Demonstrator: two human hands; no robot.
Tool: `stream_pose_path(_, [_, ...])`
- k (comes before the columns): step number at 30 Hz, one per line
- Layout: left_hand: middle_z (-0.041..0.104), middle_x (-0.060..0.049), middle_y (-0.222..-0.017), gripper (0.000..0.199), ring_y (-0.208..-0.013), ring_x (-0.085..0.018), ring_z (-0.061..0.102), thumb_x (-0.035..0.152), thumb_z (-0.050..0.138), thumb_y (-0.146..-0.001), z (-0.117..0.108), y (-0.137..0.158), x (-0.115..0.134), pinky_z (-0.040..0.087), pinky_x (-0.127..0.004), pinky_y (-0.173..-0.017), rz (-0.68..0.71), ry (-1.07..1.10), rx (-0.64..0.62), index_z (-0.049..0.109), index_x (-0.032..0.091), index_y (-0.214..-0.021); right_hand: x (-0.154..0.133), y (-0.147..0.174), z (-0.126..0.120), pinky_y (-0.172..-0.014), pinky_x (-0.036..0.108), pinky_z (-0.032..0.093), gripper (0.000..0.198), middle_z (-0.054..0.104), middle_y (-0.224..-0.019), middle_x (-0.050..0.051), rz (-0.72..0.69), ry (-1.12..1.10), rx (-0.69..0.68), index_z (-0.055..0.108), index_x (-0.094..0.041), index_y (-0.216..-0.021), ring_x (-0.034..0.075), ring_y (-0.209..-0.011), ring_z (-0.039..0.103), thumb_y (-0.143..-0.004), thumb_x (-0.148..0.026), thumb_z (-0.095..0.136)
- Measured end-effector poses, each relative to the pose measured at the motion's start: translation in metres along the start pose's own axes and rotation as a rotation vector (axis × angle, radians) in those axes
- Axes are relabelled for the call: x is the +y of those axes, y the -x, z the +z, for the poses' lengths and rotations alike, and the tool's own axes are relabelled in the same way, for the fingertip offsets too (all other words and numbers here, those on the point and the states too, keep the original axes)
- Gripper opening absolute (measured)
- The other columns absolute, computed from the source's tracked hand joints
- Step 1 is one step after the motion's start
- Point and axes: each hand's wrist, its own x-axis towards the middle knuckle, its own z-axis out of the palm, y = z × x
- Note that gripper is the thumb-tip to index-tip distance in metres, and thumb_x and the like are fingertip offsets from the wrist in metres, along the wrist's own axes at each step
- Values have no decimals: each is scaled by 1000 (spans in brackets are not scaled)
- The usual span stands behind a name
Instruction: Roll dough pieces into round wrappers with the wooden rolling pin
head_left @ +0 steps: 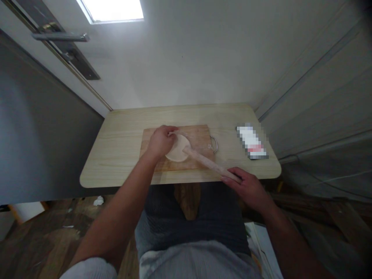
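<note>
Pinching the upper-left edge of a pale, round dough sheet [178,153], the left hand [161,141] is reaching over the left part of a wooden board [200,133]. Its thumb and fingers are coming together at that edge, though the fingertips are partly hiding behind the hand. The right hand [245,184] is holding a slim wooden rolling pin [213,164], its fingers clamping around the near end, just beyond the front edge of the desk [116,135]. The pin is slanting up and leftward across the board, its far tip meeting the right side of the dough; how hard it is pressing, I cannot tell. The dough is lying flat near the middle of the board, and the board is resting on the desk. A metal handle [215,144] is jutting from the board's right side. Well to the right of it, a phone [252,142] is lying at a slant, its screen showing only as blurred blocks. Behind the desk, a pale door [186,69] is standing, a silvery lever [61,37] projecting at its upper left.
</note>
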Motion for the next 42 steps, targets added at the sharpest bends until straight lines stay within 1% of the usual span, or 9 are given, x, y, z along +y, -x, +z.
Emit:
stream_pose_path(2, [72, -10, -117, 32, -109, -23, 64, 29, 50, -92, 8, 3, 13, 49, -39, -101, 88, -54, 79, 73, 19, -112, -5, 2, 0, -61, 29, 45, 41, 69, -74, 0, -3, -23, 3, 71, -22, -94, 18, -65, 61, -86, -60, 60])
stream_pose_path(5, [67, -10, -127, 38, -123, -23, 57, 39, 43, -99, 23, 10, 29, 41, -40, -110, 186, -114, 35, 68, 19, -120, -12, 2, 1, -60, 29, 45, 42, 69, -73, 1, -11, -34, 5, 72, -21, -95, 18, -64, 61, -86, -61, 59])
stream_pose_path(7, [60, -11, -139, 43, -133, -26, 49, 44, 39, -101, 33, 16, 33, 35, -48, -114, 185, -200, -9, 62, 21, -129, -14, 2, 3, -61, 30, 45, 42, 70, -74, 1, -14, -15, 4, 73, -22, -96, 19, -65, 62, -87, -60, 58])
stream_pose_path(10, [49, -10, -151, 48, -141, -32, 39, 49, 33, -102, 43, 24, 34, 23, -62, -116, 141, -303, -16, 53, 26, -140, -14, 1, 6, -63, 30, 45, 40, 72, -77, 1, -30, 36, 21, 74, -23, -95, 20, -67, 64, -88, -59, 58])
stream_pose_path(14, [45, -9, -154, 50, -143, -34, 34, 51, 31, -102, 46, 25, 34, 14, -67, -116, 146, -340, -19, 47, 31, -144, -7, -1, 8, -64, 31, 44, 41, 71, -75, 2, -50, 136, 90, 73, -24, -89, 21, -69, 64, -87, -62, 57])
stream_pose_path(17, [45, -8, -153, 50, -144, -34, 32, 51, 30, -102, 45, 22, 37, 12, -68, -117, 164, -370, -50, 47, 32, -145, -2, -2, 8, -67, 32, 45, 43, 71, -81, 4, -41, 191, 205, 71, -23, -88, 23, -76, 65, -84, -64, 61])
stream_pose_path(20, [45, -8, -153, 50, -144, -36, 31, 51, 29, -102, 46, 18, 40, 13, -69, -116, 182, -395, -66, 47, 31, -144, 2, -3, 9, -69, 33, 46, 43, 72, -86, 6, -15, 169, 265, 68, -23, -91, 24, -79, 66, -82, -64, 62])
stream_pose_path(34, [51, -11, -145, 45, -137, -36, 36, 44, 30, -101, 65, -11, 43, 10, -71, -116, 231, -363, -34, 57, 28, -135, 3, -11, 5, -65, 33, 44, 48, 70, -78, 5, 104, 193, 393, 67, -24, -91, 24, -73, 64, -83, -70, 57])
stream_pose_path(42, [56, -12, -140, 44, -133, -36, 40, 41, 30, -101, 70, -23, 44, 12, -72, -114, 201, -336, -24, 60, 26, -130, 5, -23, 1, -64, 33, 44, 50, 69, -75, 5, 94, 133, 453, 68, -23, -89, 24, -71, 65, -81, -71, 59])
